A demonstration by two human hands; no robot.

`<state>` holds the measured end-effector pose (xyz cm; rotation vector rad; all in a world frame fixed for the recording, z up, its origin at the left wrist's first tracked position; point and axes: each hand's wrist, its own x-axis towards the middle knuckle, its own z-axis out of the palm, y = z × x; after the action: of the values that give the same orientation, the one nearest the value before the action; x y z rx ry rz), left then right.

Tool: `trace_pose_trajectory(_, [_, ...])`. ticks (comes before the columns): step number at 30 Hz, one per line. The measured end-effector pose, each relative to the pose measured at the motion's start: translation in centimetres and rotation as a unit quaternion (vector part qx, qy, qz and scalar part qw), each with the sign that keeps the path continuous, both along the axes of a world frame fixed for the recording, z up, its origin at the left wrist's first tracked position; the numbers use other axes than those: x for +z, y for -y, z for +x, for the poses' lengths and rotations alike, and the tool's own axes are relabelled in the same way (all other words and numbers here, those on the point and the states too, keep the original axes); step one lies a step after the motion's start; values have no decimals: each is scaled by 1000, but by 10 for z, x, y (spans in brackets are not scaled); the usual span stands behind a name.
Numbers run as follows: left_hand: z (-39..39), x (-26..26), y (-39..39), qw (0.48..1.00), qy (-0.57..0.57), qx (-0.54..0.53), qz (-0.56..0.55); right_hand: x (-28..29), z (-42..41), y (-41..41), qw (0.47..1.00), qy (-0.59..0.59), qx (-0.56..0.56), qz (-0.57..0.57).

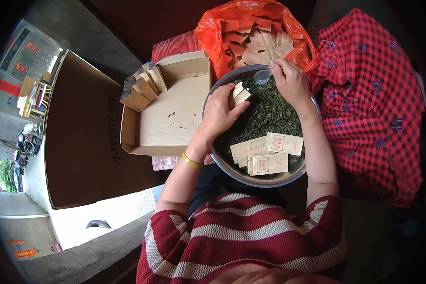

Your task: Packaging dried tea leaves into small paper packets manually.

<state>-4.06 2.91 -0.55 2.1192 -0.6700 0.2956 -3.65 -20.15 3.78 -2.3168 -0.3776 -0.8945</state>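
A round metal basin (213, 149) in front of me holds dark green dried leaves (280, 110) that look like loose tea. My left hand (220, 110) grips a small paper packet (240, 95) over the basin's left side, its opened end towards the right. Over the far right side, my right hand (289, 80) pinches the handle of a translucent plastic spoon (262, 76), whose bowl is close above the leaves. Flat paper packets (268, 164) bearing print lie in several overlapping piles on the leaves at the near side.
Left of the basin, a shallow cardboard box (174, 124) has several upright, filled-looking packets (145, 87) in its far left corner. An orange-red plastic bag (209, 39) full of flat packets stands behind. Red checked cloth (369, 106) is at right; a tall cardboard panel (88, 138) is at far left.
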Motion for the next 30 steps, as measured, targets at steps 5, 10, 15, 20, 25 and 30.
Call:
trace_pose_trajectory(5, [0, 1, -1, 999, -38, -1, -14, -20, 14, 8, 978, -145, -88, -120])
trace_pose_trajectory(10, [1, -3, -2, 999, -28, -2, -19, -57, 29, 11, 972, -228, 49, -19])
trace_pose_trajectory(15, [0, -2, -2, 999, -48, -1, -25, -49, 28, 11, 897, -368, 84, 229])
trace_pose_trajectory(20, [0, 1, -2, 999, -42, -6, -25, -35, 27, 20, 897, -320, 68, 297])
trace_pose_trajectory(25, [-1, 3, -3, 1000, -23, -3, -1, -22, 13, 2, 913, -237, 97, 316])
trace_pose_trajectory(30, [0, 0, -4, 1000, -18, -4, 10, -13, -6, -36, 979, -63, 172, 89])
